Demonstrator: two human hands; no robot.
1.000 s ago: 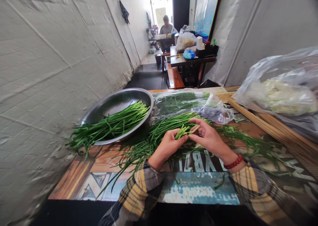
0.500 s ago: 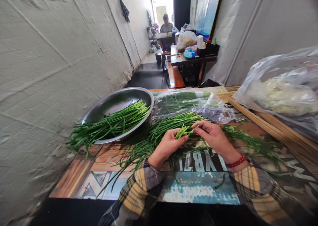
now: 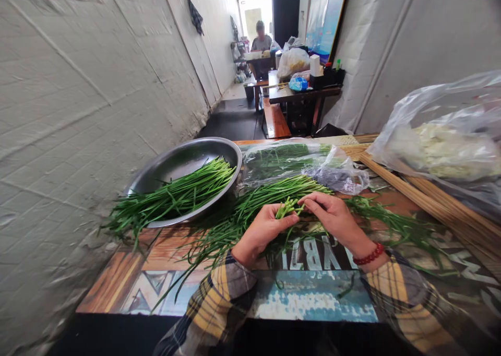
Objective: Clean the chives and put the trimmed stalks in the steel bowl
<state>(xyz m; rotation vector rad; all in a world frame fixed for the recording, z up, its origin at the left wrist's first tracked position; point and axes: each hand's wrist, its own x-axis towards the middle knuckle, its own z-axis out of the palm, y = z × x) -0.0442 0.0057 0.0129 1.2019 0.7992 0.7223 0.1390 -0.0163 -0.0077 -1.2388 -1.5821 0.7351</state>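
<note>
My left hand is closed around a small bunch of garlic chives, whose pale cut ends point up and to the right. Thumb and forefinger of my right hand pinch at the tip of one of those stalks, just right of the bunch. Behind both hands lies a loose pile of garlic chives, its leaves spreading left across the table. More chives rest in a wide metal basin at the left, their leaf ends hanging over its rim.
A clear plastic bag of greens lies behind the pile. Leaf scraps are scattered right of my hands, near long wooden sticks. A plastic bag with pale contents stands at the right. Far back, a person sits at another table.
My right hand has shifted slightly left, closer to the stalk ends in my left hand. The left hand keeps its hold on the bunch, nearly unmoved.
</note>
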